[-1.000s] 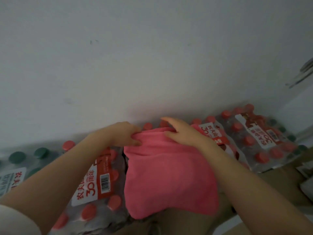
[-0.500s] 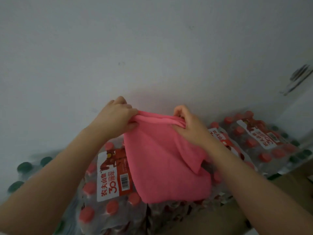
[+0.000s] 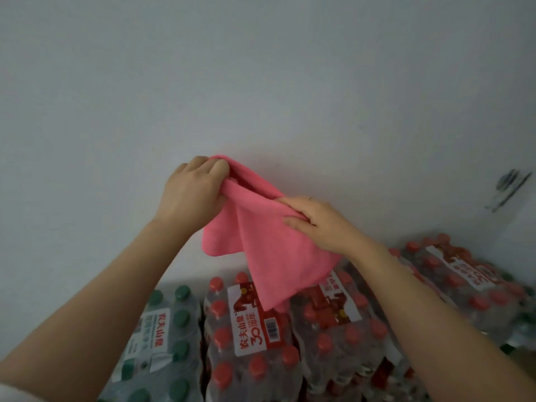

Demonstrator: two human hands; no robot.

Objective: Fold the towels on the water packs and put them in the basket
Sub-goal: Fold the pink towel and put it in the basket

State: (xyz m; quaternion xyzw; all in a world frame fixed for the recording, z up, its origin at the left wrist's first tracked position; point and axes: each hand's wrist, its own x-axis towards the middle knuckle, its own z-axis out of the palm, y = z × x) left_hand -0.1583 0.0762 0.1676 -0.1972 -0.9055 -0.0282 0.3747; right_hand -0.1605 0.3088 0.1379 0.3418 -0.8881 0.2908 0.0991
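A pink towel point(image 3: 272, 245) hangs in the air in front of the white wall, above the water packs. My left hand point(image 3: 193, 194) grips its upper left corner, fingers curled round the bunched edge. My right hand point(image 3: 316, 219) pinches the upper edge a little lower and to the right. The cloth droops in loose folds, its lowest corner reaching down over a red-capped water pack point(image 3: 252, 338). No basket is in view.
Shrink-wrapped packs of bottles line the wall: a green-capped pack point(image 3: 162, 340) at left, red-capped packs in the middle point(image 3: 336, 329) and at right point(image 3: 470, 280). A blurred metal fitting point(image 3: 507, 190) sticks out from the wall at far right.
Both hands have lifted the towel off the water packs and up in front of the wall. The left hand has risen higher than the right, and the towel now hangs free.
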